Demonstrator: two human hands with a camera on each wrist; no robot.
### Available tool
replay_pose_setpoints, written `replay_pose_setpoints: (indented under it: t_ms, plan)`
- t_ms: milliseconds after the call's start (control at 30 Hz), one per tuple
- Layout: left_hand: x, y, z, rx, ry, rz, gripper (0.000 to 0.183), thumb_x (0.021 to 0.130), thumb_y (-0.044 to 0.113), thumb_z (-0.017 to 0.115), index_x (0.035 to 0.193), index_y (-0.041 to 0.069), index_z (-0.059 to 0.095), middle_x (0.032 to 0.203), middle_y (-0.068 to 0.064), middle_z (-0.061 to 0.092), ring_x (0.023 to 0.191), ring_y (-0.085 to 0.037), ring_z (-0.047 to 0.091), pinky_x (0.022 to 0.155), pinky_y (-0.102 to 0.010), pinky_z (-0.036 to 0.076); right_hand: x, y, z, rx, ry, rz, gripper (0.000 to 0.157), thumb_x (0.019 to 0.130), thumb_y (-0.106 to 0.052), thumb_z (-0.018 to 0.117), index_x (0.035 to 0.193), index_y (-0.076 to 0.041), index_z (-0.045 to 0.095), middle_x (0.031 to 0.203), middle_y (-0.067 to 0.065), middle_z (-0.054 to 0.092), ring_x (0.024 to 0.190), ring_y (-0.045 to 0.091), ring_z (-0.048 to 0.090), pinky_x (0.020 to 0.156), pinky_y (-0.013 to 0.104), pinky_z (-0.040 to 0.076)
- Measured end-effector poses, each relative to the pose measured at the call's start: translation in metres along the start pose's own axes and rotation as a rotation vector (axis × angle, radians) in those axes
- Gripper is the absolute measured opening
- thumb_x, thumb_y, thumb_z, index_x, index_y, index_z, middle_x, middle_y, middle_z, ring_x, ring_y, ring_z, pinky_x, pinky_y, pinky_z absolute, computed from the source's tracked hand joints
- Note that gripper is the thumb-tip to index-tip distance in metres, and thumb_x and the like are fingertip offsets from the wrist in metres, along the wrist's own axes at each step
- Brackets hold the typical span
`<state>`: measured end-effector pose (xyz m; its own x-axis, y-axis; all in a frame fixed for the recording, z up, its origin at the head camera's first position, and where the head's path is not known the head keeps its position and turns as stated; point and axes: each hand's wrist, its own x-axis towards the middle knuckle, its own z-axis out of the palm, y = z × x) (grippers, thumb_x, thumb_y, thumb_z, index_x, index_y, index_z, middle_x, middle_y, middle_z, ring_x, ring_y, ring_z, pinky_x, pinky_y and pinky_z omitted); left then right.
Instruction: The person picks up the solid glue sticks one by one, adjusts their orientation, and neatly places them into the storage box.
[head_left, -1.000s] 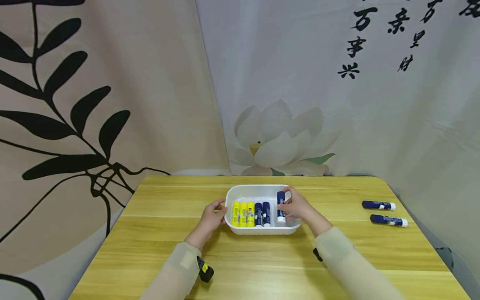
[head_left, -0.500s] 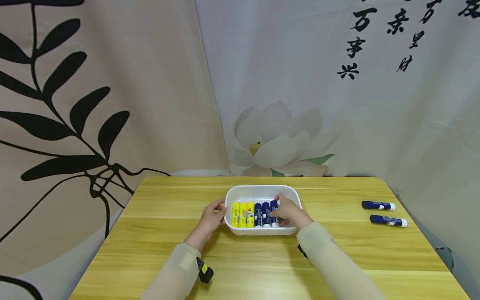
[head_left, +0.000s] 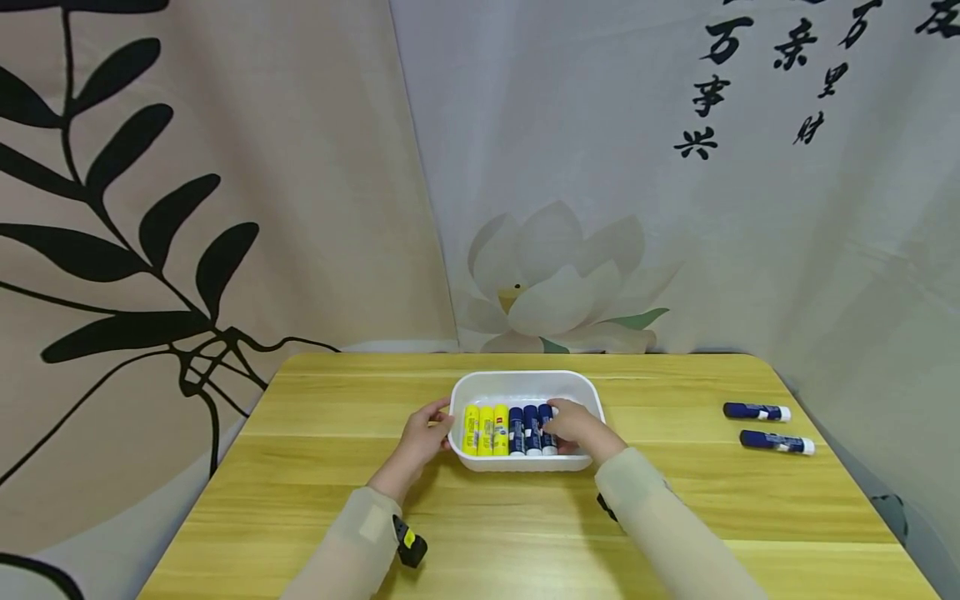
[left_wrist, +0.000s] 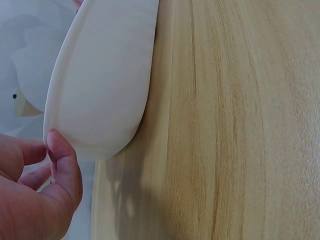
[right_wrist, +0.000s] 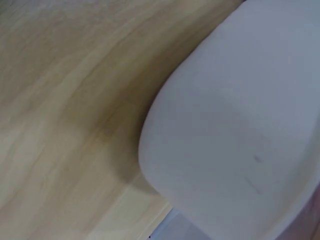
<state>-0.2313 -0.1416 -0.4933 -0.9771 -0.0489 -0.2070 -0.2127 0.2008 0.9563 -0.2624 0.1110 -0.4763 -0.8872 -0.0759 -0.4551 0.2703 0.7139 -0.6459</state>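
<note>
In the head view a white plastic tray [head_left: 525, 464] stands on the table, holding a row of glue sticks. Three yellow glue sticks [head_left: 486, 431] lie at the left of the row. Beside them are two dark blue glue sticks with white ends [head_left: 524, 431]. My right hand [head_left: 577, 427] reaches over the tray's right end and grips a third blue glue stick [head_left: 547, 429], lying alongside these. My left hand [head_left: 426, 433] pinches the tray's left rim between thumb and fingers, as the left wrist view shows. In the right wrist view the tray's outer wall [right_wrist: 225, 115] hides most of the right hand.
Two more blue glue sticks [head_left: 757, 411] [head_left: 777, 442] lie on the wooden table [head_left: 315, 500] to the right. Behind the table's far edge hangs a printed cloth [head_left: 337, 167] with leaves, a lotus and characters.
My right hand has carried the blue glue stick left and down, from the tray's right side to the end of the row. The left hand has stayed at the rim.
</note>
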Motion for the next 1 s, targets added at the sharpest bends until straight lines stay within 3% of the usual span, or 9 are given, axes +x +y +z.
replay_pose_setpoints:
  t_ms: [267, 333, 433, 533, 767, 900, 1000]
  plan:
    - [0.0, -0.001, 0.0, 0.009, -0.003, 0.002, 0.041, 0.097, 0.008, 0.052, 0.137, 0.005, 0.048, 0.103, -0.01, 0.047, 0.069, -0.013, 0.051, 0.06, -0.025, 0.051, -0.005, 0.004, -0.003, -0.099, 0.061, -0.093, 0.062, 0.089, -0.008, 0.058, 0.144, 0.0, 0.032, 0.122, 0.027, 0.054, 0.048, 0.016, 0.055, 0.048, 0.028, 0.051]
    - [0.001, -0.002, 0.0, 0.007, -0.002, 0.006, 0.041, 0.096, 0.007, 0.052, 0.137, 0.005, 0.047, 0.102, -0.01, 0.047, 0.068, -0.013, 0.05, 0.06, -0.025, 0.05, -0.007, 0.003, -0.005, -0.128, 0.086, -0.124, 0.062, 0.088, -0.007, 0.06, 0.143, -0.001, 0.034, 0.12, 0.026, 0.056, 0.051, 0.019, 0.058, 0.049, 0.029, 0.051]
    - [0.001, -0.002, 0.0, 0.004, -0.002, 0.007, 0.041, 0.096, 0.007, 0.052, 0.137, 0.005, 0.047, 0.102, -0.01, 0.047, 0.068, -0.012, 0.05, 0.06, -0.025, 0.05, -0.014, 0.001, -0.01, -0.164, 0.121, -0.198, 0.061, 0.086, -0.006, 0.063, 0.141, -0.001, 0.039, 0.104, 0.021, 0.061, 0.062, 0.02, 0.058, 0.055, 0.029, 0.05]
    - [0.002, -0.003, 0.0, 0.005, -0.002, 0.004, 0.041, 0.097, 0.008, 0.052, 0.137, 0.006, 0.048, 0.103, -0.01, 0.046, 0.068, -0.013, 0.051, 0.061, -0.025, 0.05, -0.022, 0.0, -0.017, -0.192, 0.157, -0.312, 0.06, 0.083, -0.005, 0.067, 0.138, 0.0, 0.043, 0.092, 0.016, 0.061, 0.072, 0.022, 0.055, 0.065, 0.032, 0.049]
    - [0.002, -0.003, 0.0, -0.002, 0.002, 0.011, 0.041, 0.096, 0.007, 0.052, 0.137, 0.004, 0.047, 0.103, -0.011, 0.047, 0.066, -0.012, 0.05, 0.059, -0.025, 0.05, -0.034, 0.012, -0.029, -0.244, 0.228, -0.554, 0.058, 0.084, -0.01, 0.07, 0.136, -0.001, 0.047, 0.119, 0.02, 0.057, 0.104, 0.035, 0.057, 0.089, 0.047, 0.049]
    - [0.002, -0.002, 0.001, -0.006, 0.002, 0.011, 0.041, 0.097, 0.007, 0.051, 0.137, 0.004, 0.048, 0.102, -0.011, 0.047, 0.065, -0.012, 0.049, 0.059, -0.026, 0.05, -0.047, 0.024, -0.04, -0.303, 0.253, -0.613, 0.056, 0.086, -0.014, 0.069, 0.137, -0.005, 0.047, 0.136, 0.02, 0.049, 0.125, 0.04, 0.045, 0.103, 0.054, 0.038]
    - [0.001, -0.002, 0.0, -0.005, 0.004, 0.009, 0.04, 0.097, 0.007, 0.051, 0.137, 0.005, 0.048, 0.103, -0.011, 0.047, 0.066, -0.012, 0.049, 0.06, -0.026, 0.05, -0.054, 0.036, -0.048, -0.354, 0.287, -0.638, 0.058, 0.086, -0.017, 0.069, 0.139, -0.008, 0.046, 0.141, 0.021, 0.044, 0.13, 0.043, 0.037, 0.105, 0.061, 0.031]
